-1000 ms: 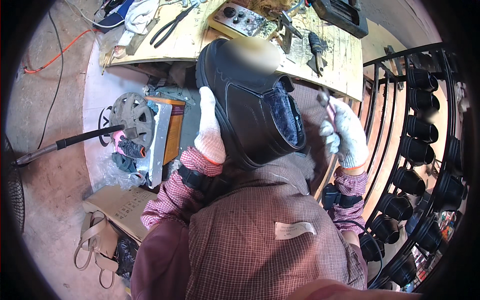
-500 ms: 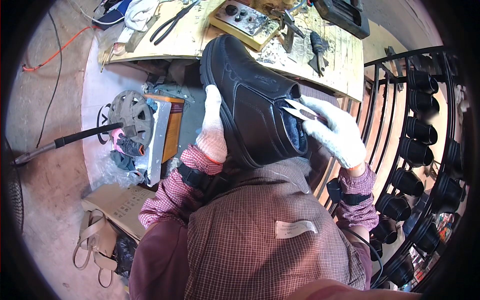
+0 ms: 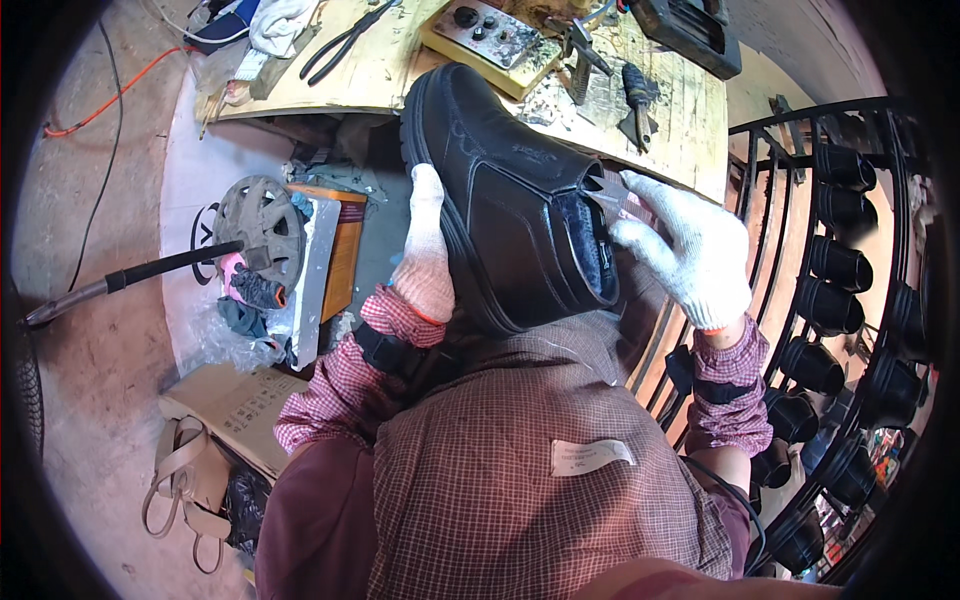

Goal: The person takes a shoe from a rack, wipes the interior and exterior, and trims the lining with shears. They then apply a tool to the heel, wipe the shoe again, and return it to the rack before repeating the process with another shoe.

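The gloved left hand grasps the black boot along its sole edge, its fingers mostly hidden underneath; the gloved right hand grasps small metal snips, partly blurred, at the boot's opening. The boot lies tilted above the person's lap, its toe overlapping the near edge of the desk. Left of the boot, a narrow gap separates the left hand from a grey spoked disc; farther left is open floor. Beyond the boot, the desk carries pliers and a control box. Right of it, past the right hand, stands a black rack of boots.
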### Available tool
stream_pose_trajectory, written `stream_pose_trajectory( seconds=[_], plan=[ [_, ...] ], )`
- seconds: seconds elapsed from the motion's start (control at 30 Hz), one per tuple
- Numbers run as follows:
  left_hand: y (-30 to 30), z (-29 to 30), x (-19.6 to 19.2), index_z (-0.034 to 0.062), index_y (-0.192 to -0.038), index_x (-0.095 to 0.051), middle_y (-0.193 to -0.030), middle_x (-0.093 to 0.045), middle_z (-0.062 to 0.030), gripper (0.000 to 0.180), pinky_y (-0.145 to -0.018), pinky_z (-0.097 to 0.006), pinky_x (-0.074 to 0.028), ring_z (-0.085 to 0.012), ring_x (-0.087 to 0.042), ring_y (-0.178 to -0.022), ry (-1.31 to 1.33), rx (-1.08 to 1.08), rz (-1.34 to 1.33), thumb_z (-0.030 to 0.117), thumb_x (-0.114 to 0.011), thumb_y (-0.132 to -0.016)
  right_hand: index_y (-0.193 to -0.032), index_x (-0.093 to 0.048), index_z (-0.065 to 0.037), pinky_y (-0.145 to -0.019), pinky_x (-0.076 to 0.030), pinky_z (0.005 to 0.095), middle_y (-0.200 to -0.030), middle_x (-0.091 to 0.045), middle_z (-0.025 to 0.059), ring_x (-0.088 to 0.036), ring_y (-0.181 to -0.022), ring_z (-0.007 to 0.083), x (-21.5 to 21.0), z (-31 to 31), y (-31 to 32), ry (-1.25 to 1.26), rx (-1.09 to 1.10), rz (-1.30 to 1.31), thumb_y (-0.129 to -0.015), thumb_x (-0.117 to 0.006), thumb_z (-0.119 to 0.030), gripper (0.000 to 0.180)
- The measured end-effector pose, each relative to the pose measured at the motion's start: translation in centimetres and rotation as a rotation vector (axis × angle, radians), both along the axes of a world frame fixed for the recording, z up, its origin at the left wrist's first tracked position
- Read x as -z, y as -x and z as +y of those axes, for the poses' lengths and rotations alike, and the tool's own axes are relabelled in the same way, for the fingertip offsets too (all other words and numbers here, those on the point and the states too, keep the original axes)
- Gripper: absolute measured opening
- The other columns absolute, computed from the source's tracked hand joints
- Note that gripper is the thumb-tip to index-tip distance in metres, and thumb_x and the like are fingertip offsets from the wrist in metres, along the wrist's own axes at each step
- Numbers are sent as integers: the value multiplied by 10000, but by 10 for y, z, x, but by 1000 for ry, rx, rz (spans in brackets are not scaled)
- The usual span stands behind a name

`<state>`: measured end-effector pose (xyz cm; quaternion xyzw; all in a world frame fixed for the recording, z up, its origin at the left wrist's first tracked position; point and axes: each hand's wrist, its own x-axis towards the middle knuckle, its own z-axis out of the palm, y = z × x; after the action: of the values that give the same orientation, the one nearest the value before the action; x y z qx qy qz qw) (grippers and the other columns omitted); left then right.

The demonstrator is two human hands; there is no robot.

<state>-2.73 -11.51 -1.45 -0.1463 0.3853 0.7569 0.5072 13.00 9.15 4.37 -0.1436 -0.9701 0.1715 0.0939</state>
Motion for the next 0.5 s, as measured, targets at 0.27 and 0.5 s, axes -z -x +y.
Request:
stream_pose_trajectory(
  seconds=[0.27, 0.5],
  plan=[
    [-4, 2, -5, 100, -1509, -466, -1437, -585, -135, 807, -1112, -436, -487, -304, -587, -1280, 28, 30, 53, 731, -353, -1019, -1141, -749, -114, -638, -550, 348, -852, -760, 45, -725, -711, 220, 1, 1, 4, -221, -131, -40, -903, -751, -420, 387],
    [-1, 0, -5, 98, -1493, -487, -1428, -586, -137, 797, -1111, -431, -484, -302, -577, -1286, -7, 4, 17, 727, -370, -1018, -1091, -777, -74, -609, -543, 336, -800, -748, 57, -722, -671, 225, -9, -3, 6, 67, -280, 82, -878, -780, -367, 362]
  ],
)
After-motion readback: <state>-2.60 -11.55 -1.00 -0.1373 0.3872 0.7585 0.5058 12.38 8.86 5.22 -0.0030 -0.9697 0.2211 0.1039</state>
